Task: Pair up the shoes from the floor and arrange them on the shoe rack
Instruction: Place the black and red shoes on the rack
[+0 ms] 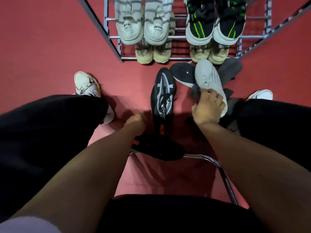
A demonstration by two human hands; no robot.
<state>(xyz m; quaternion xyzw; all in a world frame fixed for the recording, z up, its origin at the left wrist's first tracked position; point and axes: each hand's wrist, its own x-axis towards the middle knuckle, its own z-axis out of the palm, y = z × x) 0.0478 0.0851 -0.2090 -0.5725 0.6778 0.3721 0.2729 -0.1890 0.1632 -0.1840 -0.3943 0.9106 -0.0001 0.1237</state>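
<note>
On the floor between my feet, my left hand (137, 122) grips the black shoe (162, 96), its long axis toward twelve o'clock. At two o'clock, my right hand (208, 106) grasps the grey shoe (207, 81), nearer the shoe rack (178, 37) beyond.

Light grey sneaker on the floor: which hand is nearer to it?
Right. The right hand rests on the light grey sneaker at its heel end. The left hand is apart, beyond the black patterned shoe.
</note>
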